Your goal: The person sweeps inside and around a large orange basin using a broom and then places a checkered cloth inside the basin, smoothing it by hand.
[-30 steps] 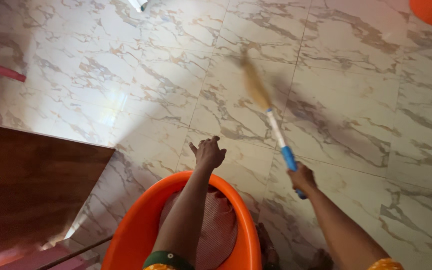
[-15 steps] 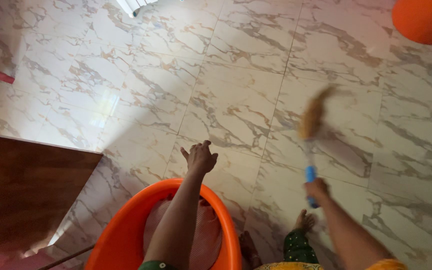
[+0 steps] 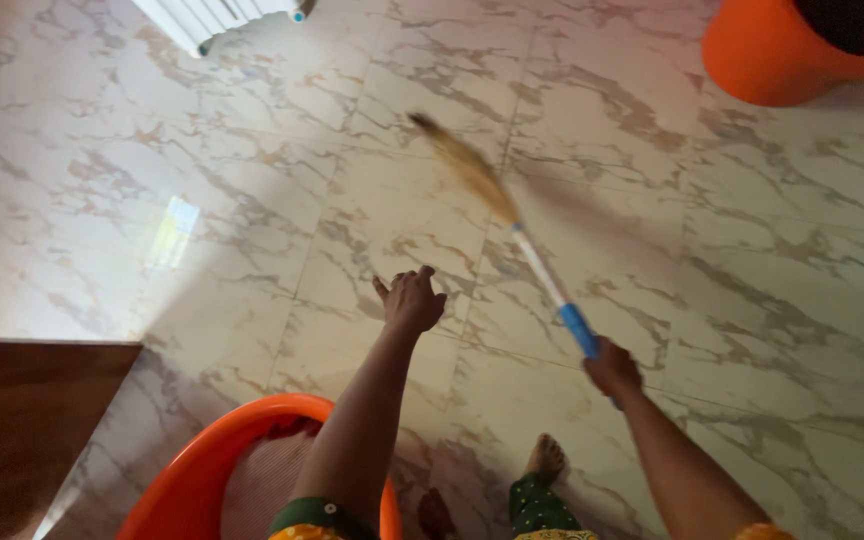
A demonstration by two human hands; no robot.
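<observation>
Marble floor (image 3: 252,200) lay below; right hand (image 3: 612,367) gripped the light, stiff broom (image 3: 512,230) by its handle end, left hand (image 3: 410,300) hung empty, fingers spread.

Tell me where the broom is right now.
In the head view the broom is right of centre, gripped at its blue handle end by the right hand, its blurred bristles stretched up-left over the marble floor, beyond the empty left hand.

I saw a glossy, marble-patterned tile floor (image 3: 252,200), a smooth orange plastic tub (image 3: 182,490), a broom (image 3: 512,230) with straw-like bristles and a blue-and-white plastic handle, and a dark, matt wooden panel (image 3: 22,420).
</observation>
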